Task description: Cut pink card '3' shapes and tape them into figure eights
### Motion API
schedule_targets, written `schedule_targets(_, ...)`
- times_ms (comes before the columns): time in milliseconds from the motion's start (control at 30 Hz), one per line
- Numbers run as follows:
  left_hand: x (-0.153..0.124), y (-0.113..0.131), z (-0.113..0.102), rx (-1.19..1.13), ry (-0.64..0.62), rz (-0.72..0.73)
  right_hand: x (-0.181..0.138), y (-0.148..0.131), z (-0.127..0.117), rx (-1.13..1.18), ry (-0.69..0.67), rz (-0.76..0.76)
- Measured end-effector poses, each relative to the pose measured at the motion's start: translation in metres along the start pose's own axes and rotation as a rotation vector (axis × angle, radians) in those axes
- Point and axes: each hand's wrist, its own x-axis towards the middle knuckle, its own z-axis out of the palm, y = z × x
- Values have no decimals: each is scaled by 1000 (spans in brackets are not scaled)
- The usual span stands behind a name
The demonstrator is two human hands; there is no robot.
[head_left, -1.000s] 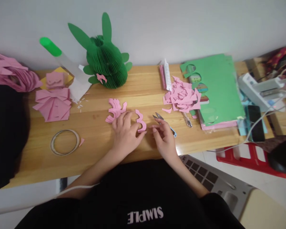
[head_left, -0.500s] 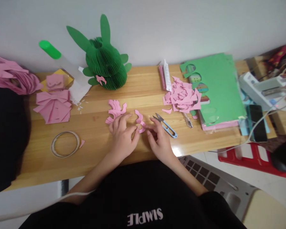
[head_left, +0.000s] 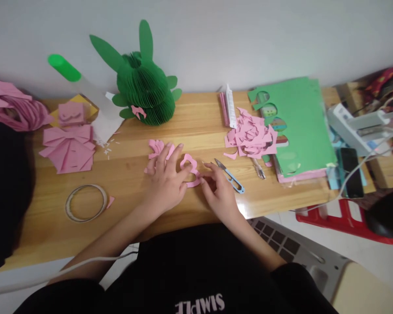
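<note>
My left hand (head_left: pixel 167 181) lies palm down with its fingers spread, reaching over a small bunch of pink paper cutouts (head_left: pixel 156 147) and partly hiding them. Between my two hands a wavy, looped pink paper cutout (head_left: pixel 193 183) rests on the wooden table, with the left thumb close to its lower edge. My right hand (head_left: pixel 219 187) is curled, its index finger and thumb pinching the cutout's right edge. Just beyond the right fingers lie blue-handled thread snips (head_left: pixel 234 182), blades pointing away from me.
Behind stands a green honeycomb paper figure (head_left: pixel 147 93). Pink scraps (head_left: pixel 250 135), a white tube (head_left: pixel 230 107) and green paper sheets (head_left: pixel 304 126) lie to the right. At left are a tape ring (head_left: pixel 104 198) and folded pink paper (head_left: pixel 70 150). A white cable (head_left: pixel 85 261) crosses my left arm.
My left hand has shifted slightly left and spread its fingers over the bunch. The looped cutout now shows more open and wider between the hands. My right hand has barely moved.
</note>
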Motion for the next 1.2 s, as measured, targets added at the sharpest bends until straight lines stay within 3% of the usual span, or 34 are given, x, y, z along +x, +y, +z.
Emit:
schedule_targets(300, -2, -5, 4, -37, -2, 55, 23, -6, 3, 219, 91, 296)
schedule_targets(533, -3, -4, 10, -138, 58, 16, 46, -9, 5, 223, -26, 428)
schedule_targets(767, -1, -3, 9, -108, 73, 23, 48, -8, 9, 100, -12, 491)
schedule_targets(1200, -1, -2, 10, -110, 88, 34, 53, -15, 9, -147, -59, 475)
